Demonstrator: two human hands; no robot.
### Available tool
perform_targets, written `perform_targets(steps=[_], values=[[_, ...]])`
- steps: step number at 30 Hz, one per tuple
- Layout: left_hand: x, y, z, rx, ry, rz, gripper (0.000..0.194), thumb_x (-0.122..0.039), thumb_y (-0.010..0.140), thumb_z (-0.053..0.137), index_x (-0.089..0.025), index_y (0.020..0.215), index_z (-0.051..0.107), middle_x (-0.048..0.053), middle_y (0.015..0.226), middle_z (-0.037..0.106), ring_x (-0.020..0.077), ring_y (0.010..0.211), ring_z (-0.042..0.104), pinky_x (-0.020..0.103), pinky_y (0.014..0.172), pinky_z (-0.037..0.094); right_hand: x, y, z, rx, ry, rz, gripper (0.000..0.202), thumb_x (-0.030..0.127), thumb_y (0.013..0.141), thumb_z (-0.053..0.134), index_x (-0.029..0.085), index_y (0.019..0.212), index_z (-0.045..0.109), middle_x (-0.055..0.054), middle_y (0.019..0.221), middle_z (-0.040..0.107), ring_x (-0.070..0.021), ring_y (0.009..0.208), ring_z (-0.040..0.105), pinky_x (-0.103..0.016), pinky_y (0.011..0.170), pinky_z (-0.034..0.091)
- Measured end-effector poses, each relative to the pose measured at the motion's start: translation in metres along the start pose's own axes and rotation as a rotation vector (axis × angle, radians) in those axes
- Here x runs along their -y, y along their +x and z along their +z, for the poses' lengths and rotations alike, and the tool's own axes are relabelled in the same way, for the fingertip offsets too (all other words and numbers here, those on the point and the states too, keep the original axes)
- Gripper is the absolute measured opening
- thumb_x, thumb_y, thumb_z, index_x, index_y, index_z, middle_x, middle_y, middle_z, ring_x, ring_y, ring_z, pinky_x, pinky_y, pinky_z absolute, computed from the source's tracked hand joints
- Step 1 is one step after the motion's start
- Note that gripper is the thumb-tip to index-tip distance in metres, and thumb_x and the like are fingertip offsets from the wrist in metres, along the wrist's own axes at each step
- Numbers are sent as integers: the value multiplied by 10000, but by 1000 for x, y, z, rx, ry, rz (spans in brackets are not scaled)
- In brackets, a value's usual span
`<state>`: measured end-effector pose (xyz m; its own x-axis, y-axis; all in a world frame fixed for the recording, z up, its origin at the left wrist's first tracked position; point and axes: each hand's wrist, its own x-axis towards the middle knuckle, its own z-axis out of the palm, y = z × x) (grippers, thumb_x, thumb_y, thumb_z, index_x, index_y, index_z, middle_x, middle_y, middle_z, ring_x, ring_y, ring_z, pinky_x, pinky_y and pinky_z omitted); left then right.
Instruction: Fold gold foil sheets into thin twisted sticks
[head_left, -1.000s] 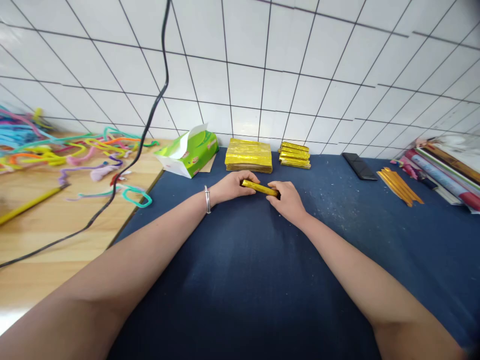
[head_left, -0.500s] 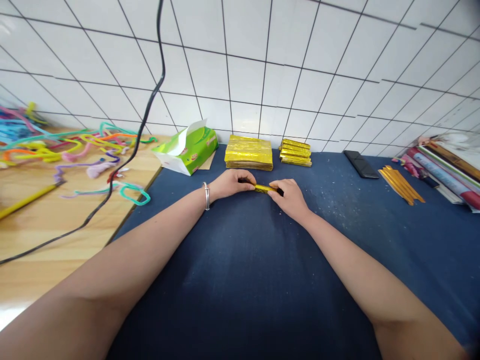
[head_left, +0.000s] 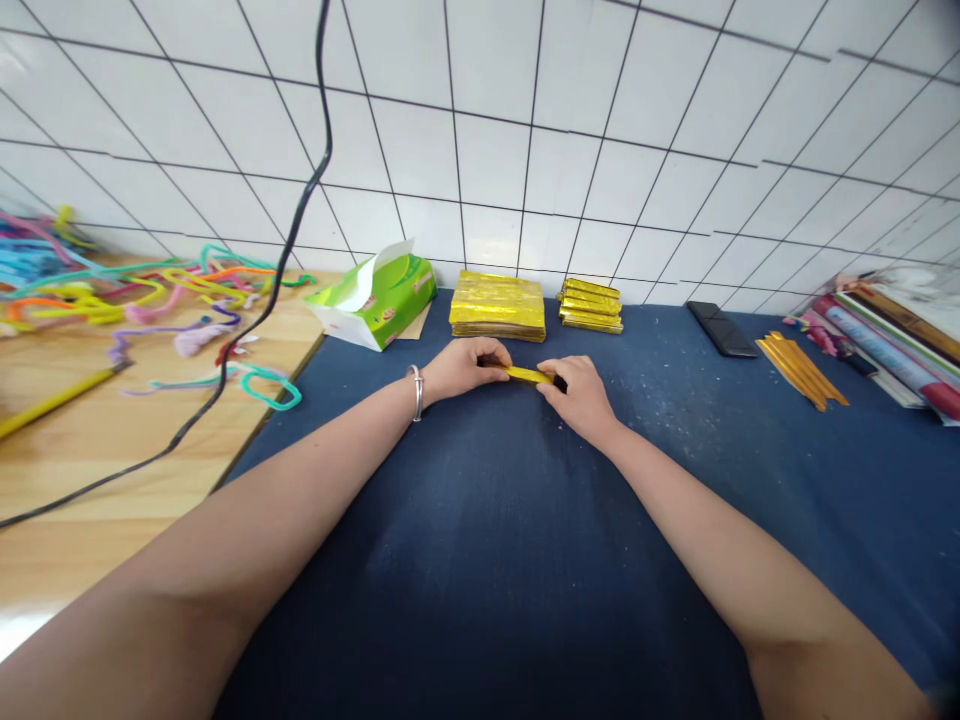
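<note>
A narrow folded strip of gold foil paper (head_left: 529, 375) is stretched between my two hands, low over the dark blue table. My left hand (head_left: 465, 368), with a silver bangle at its wrist, pinches the strip's left end. At the right end, the thumb and fingers of my right hand (head_left: 581, 393) close on it. Both ends are hidden by fingers. Just behind my hands lies a stack of flat gold foil paper sheets (head_left: 497, 303). To its right sits a small pile of folded gold strips (head_left: 591, 304).
A green tissue pack (head_left: 390, 300) stands back left. Colourful pipe cleaners (head_left: 187, 290) cover a wooden tabletop (head_left: 150, 450), crossed by a hanging black cable (head_left: 292, 235). On the right lie a black phone (head_left: 721, 329), flat orange-gold strips (head_left: 804, 370) and several books (head_left: 892, 345). A tiled wall (head_left: 495, 140) closes the back.
Both hands keep their grip in nearly the same place. The gold strip between them has turned slightly and its visible face looks flatter and brighter.
</note>
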<state>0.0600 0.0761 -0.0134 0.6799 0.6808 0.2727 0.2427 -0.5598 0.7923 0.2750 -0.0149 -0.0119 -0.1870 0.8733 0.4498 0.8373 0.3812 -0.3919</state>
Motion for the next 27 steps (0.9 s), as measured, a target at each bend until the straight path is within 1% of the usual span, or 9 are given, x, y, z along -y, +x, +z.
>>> perform_targets(steps=[2,4,8,10,13,18,22,24,27], values=[[1,0,0,-35,62,36,207,-255,697,676,-185,888,637,6,869,641,128,787,566,277,752,444,1,0,-1,-27,16,-16,297,188,757,590,221,1052,602,-43,959,628,-212,940,506,-375,874,378],[1,0,0,-41,102,77,206,-245,690,676,-186,883,633,6,873,630,135,811,559,280,766,437,3,0,-2,-34,29,-26,362,151,740,581,224,1094,583,-44,941,612,-215,949,496,-374,879,380],[-1,0,0,44,16,81,219,-240,699,659,-174,900,602,0,822,611,119,747,554,263,716,449,7,0,-5,3,49,-45,412,123,716,562,238,1111,574,-42,916,588,-217,933,493,-378,877,383],[-2,-1,-1,64,-29,59,267,-251,692,671,-172,932,585,0,822,605,111,724,549,252,689,450,8,0,-5,10,51,-52,415,123,709,558,239,1107,576,-41,916,585,-215,932,493,-377,883,381],[-2,-1,-2,31,6,67,333,-270,665,703,-173,960,582,17,884,606,117,756,549,257,701,448,7,-1,-3,-3,38,-46,402,146,702,573,232,1094,583,-47,955,591,-221,950,492,-381,890,379],[3,0,-1,26,85,81,249,-256,684,675,-175,910,607,17,888,614,125,792,557,283,770,448,3,0,0,8,24,-27,321,178,732,571,229,1047,603,-54,1000,614,-227,978,498,-397,891,377],[3,-1,2,30,117,76,159,-226,702,639,-175,849,602,3,843,616,123,760,555,268,743,445,2,0,-1,36,31,-34,307,143,747,543,220,1039,601,-45,951,626,-206,927,517,-382,879,391],[0,-2,2,29,133,78,168,-214,707,626,-181,867,591,-4,834,612,125,751,555,262,724,443,4,0,-3,22,42,-32,317,135,750,535,219,1049,595,-42,937,619,-202,924,520,-374,876,402],[-6,-2,5,33,181,121,241,-194,710,609,-195,948,572,-3,870,611,136,780,563,264,730,440,12,-1,-7,-8,86,-38,331,130,767,510,228,1074,581,-43,952,603,-197,943,528,-366,880,420]])
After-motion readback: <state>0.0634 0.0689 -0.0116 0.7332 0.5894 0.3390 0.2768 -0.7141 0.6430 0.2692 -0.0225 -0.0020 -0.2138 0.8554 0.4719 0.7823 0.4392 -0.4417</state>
